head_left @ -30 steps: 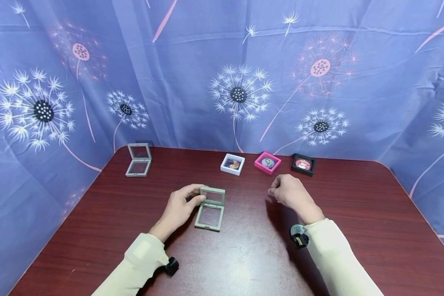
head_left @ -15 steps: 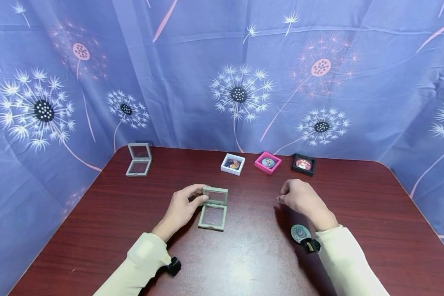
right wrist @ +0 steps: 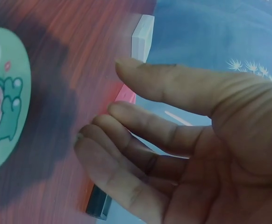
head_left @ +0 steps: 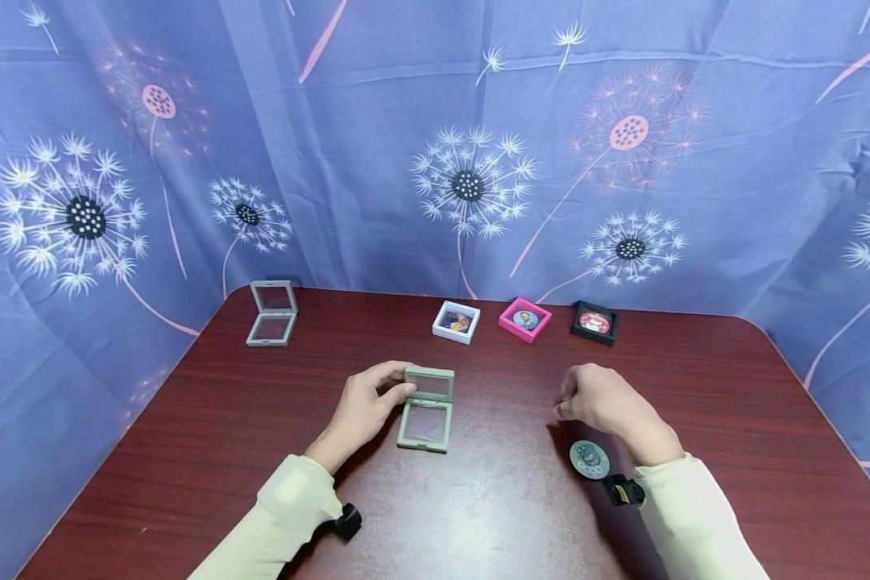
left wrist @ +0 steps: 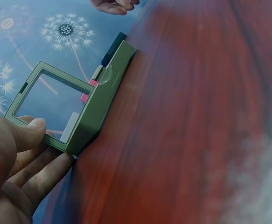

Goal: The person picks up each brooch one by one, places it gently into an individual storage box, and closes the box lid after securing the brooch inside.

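Left hand (head_left: 366, 407) pinches green square hinged plastic case (head_left: 429, 400), which could fold closed if that pinch slips; right hand (head_left: 612, 409) empty, round green disc (head_left: 590, 460) at its six o'clock

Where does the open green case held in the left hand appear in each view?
Head: green case near the middle of the width, in the lower half, held by the left hand.
Left wrist: green case, large, left of center.
Right wrist: not in it.
Shared landmark: the white case, visible in all three views.
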The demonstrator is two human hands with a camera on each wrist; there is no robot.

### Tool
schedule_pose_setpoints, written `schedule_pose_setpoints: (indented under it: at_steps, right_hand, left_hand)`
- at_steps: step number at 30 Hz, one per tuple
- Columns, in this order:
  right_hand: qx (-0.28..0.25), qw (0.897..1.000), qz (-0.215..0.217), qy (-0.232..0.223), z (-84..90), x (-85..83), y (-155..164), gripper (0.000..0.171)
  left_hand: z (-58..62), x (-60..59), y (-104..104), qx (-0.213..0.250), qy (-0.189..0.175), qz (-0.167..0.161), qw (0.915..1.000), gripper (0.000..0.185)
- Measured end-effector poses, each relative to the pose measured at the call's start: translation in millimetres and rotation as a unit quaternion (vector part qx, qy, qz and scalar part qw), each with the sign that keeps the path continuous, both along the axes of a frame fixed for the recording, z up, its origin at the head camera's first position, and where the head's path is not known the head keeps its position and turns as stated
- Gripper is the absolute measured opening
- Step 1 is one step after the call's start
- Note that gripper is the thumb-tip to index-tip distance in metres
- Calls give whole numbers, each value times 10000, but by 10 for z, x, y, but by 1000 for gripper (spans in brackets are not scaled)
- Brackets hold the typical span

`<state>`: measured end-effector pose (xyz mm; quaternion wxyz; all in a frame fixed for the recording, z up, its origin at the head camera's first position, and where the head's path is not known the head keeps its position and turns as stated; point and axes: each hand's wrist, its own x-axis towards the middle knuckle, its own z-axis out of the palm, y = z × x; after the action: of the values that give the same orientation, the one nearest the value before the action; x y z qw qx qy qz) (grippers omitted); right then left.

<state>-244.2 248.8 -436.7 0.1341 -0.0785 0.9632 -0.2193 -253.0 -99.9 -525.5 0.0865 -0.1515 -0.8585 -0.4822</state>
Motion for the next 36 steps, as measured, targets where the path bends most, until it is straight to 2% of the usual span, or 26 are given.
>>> schedule_pose_setpoints:
  at_steps: [9, 16, 26, 32, 36]
  right_hand:
    - [199, 9993, 321, -37, -44, 40, 82, 25]
    - [350, 9986, 294, -268, -70, 73, 109, 34]
    - [442, 9972, 507, -334, -111, 117, 157, 35]
    - [501, 9967, 490, -412, -131, 142, 169, 36]
    - [558, 9960, 491, -488, -140, 154, 176, 35]
  left_hand:
    - [7, -2, 57, -35, 80, 13, 10000, 29]
    - [10, 1, 104, 10, -29, -8, 10000, 29]
    - [-11, -15, 179, 20, -31, -81, 10000, 31]
    - [-27, -27, 223, 85, 251, -198, 9995, 28]
    - [-28, -33, 256, 142, 284, -247, 9992, 28]
